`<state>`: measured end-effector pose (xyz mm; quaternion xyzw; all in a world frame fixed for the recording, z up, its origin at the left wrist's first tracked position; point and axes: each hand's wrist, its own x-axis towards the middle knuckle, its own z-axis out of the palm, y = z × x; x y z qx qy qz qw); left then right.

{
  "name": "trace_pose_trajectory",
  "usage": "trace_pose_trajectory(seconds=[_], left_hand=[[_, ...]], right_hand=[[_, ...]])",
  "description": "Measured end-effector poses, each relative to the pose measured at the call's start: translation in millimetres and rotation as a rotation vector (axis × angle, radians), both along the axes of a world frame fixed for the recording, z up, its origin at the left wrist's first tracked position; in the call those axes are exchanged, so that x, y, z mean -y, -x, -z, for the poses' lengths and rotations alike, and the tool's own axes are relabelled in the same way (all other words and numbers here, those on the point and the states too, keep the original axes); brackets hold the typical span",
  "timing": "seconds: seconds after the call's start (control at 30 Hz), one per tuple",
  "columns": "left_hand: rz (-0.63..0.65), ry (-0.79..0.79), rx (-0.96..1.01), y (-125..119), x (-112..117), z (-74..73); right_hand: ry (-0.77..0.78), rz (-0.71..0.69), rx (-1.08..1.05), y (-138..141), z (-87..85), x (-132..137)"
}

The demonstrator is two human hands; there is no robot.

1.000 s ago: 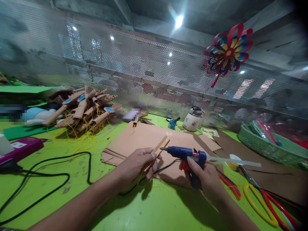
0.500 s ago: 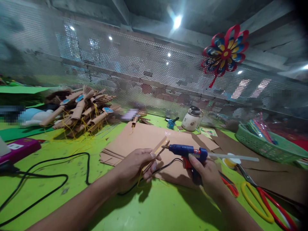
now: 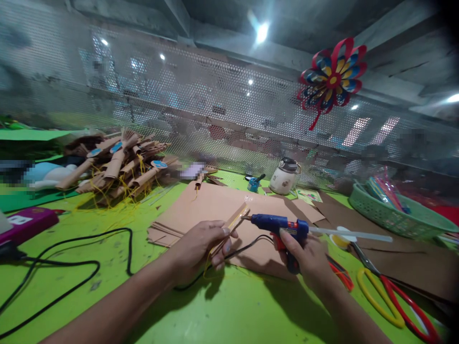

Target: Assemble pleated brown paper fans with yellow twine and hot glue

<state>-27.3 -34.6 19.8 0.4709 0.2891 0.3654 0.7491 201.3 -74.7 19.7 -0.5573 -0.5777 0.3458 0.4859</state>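
Observation:
My left hand [image 3: 202,243] pinches a narrow folded strip of brown paper [image 3: 234,217] that slants up to the right. Yellow string [image 3: 205,273] dangles from it below the fingers. Wrapped round the handle of a blue hot glue gun [image 3: 270,223] is my right hand [image 3: 308,258], with a finger by the red trigger. The gun's nozzle points left, at or very near the strip's upper end; I cannot tell whether it touches. A clear glue stick [image 3: 353,234] juts from the gun's back. Under both hands lies a stack of brown paper sheets [image 3: 201,205].
Rolled brown paper pieces with yellow strings [image 3: 118,167] are heaped at the left. A black cord [image 3: 71,262] runs from a purple power strip [image 3: 30,224]. Scissors [image 3: 380,296], a string spool [image 3: 342,237] and a green basket [image 3: 398,220] lie right. A white jug [image 3: 283,177] stands behind.
The view has shifted slightly. The glue stick shows a little longer behind the gun. Both hands keep their hold, and the nozzle stays by the strip's upper end.

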Motion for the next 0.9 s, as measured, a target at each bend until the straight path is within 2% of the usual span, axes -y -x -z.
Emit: trace_pose_trajectory(seconds=[0.2,0.37,0.43,0.63,0.7,0.77,0.83,0.9], left_hand=[[0.001,-0.017,0.004,0.3,-0.6,0.4],[0.007,0.029,0.002,-0.2,-0.1,0.1],[0.005,0.028,-0.004,-0.1,0.0,0.8],[0.0,0.018,0.008,1.8,-1.6,4.6],[0.008,0.031,0.017,2.0,-2.0,3.7],[0.016,0.053,0.02,2.1,-2.0,1.1],[0.027,0.079,0.02,2.4,-1.8,-2.1],[0.029,0.106,0.034,3.3,-1.8,-4.6]], right_hand=[[0.018,-0.119,0.078,0.7,2.2,4.7],[-0.022,-0.019,0.051,-4.7,0.8,-2.0],[-0.029,-0.025,0.049,-6.4,1.0,-3.4],[0.018,-0.182,0.109,-5.1,0.1,2.5],[0.002,-0.158,0.088,-5.8,-0.6,0.9],[-0.038,-0.071,0.036,-8.6,-0.3,-4.2],[-0.086,0.009,-0.051,-12.4,1.6,-10.3],[-0.11,0.027,-0.165,-15.4,4.6,-14.5]])
